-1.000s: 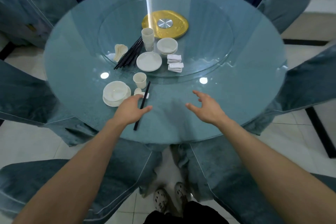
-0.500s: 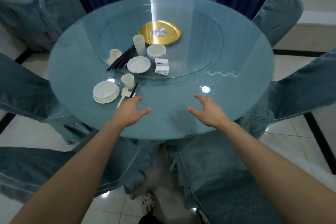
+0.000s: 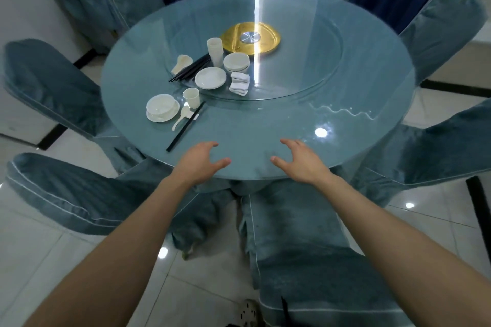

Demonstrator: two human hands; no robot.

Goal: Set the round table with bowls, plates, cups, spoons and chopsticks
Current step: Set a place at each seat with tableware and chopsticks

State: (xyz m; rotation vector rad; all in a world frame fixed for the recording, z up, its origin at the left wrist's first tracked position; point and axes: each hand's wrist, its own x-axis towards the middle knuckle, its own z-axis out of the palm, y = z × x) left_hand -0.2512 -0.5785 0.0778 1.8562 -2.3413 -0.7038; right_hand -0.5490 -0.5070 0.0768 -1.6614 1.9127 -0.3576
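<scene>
One place is laid at the left of the round glass table [image 3: 332, 146]: a white bowl on a plate [image 3: 161, 110], a cup [image 3: 191, 97], a spoon [image 3: 182, 116] and black chopsticks [image 3: 185, 130]. On the glass turntable [image 3: 305, 61] lie stacked cups [image 3: 215, 51], stacked bowls [image 3: 236, 61], a plate [image 3: 210, 77], spoons [image 3: 181, 63], a bundle of chopsticks [image 3: 190, 71] and small white rests [image 3: 239, 83]. My left hand [image 3: 198, 162] and my right hand [image 3: 301, 160] hover over the near table edge, fingers relaxed, holding nothing.
A gold disc [image 3: 251, 38] sits at the turntable's centre. Teal-covered chairs ring the table, one right below my arms [image 3: 305, 247] and one at the near left [image 3: 79, 194]. Blue curtains hang behind. The floor is glossy white tile.
The view has pulled back and shifted right, so the laid place now sits further left. My left hand has come off the chopsticks; both hands hover empty near the table edge.
</scene>
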